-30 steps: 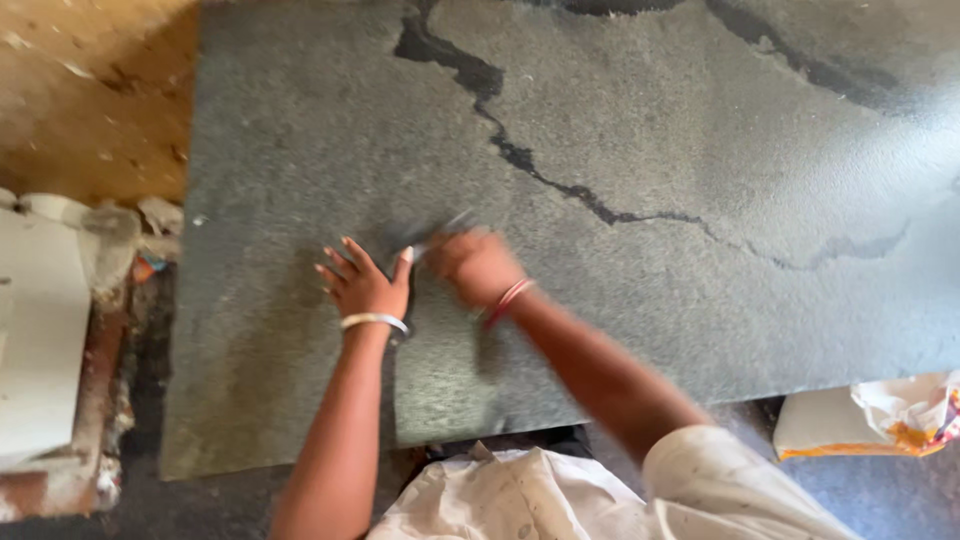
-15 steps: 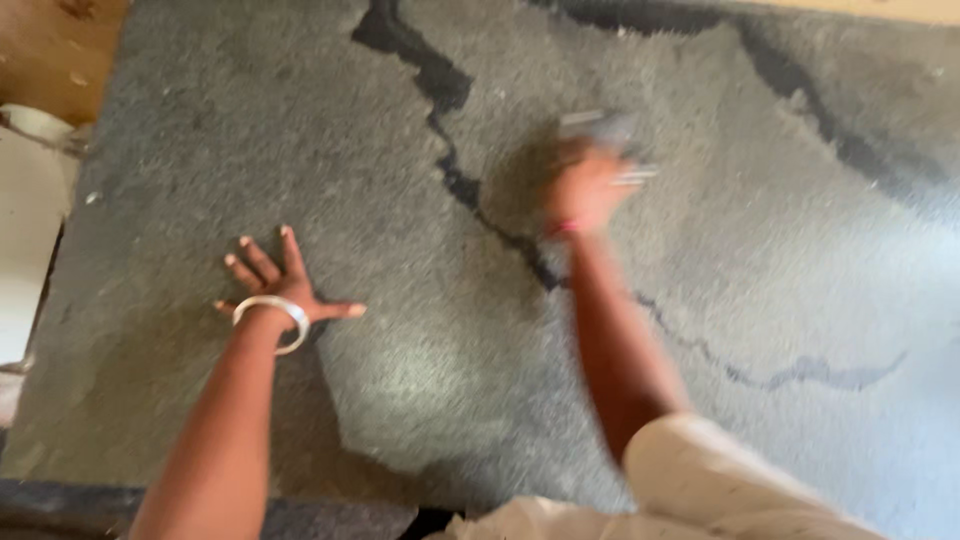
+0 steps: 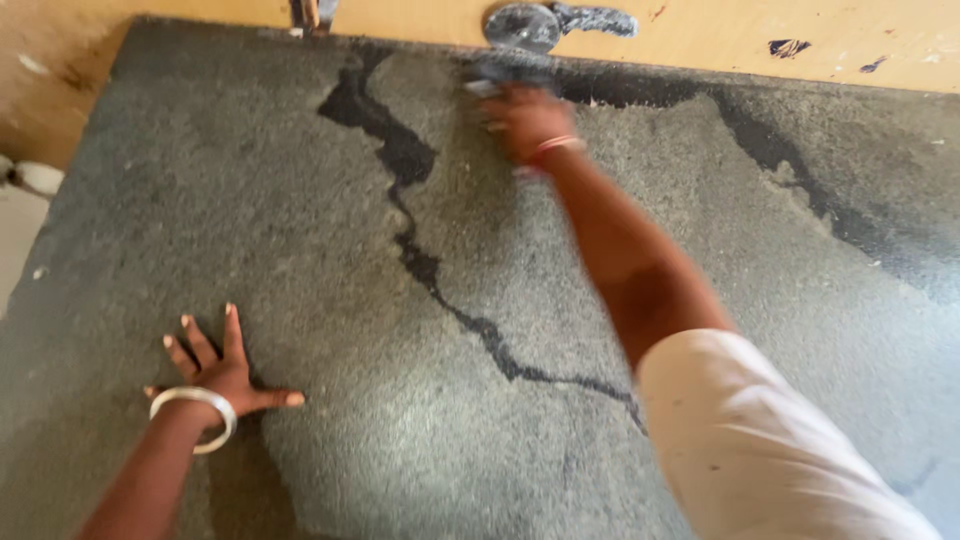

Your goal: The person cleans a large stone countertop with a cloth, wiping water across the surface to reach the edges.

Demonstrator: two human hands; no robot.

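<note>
The left hand lies flat with fingers spread on the grey stone slab at about eight o'clock, while the right hand reaches to twelve o'clock, near the far edge, closed over something dark and blurred, possibly a rag. If it is cloth, it should be light, soft and limp, best bunched in the palm and pressed flat; the slab looks heavy, rigid and gritty.

Open stone slab between hands
</note>
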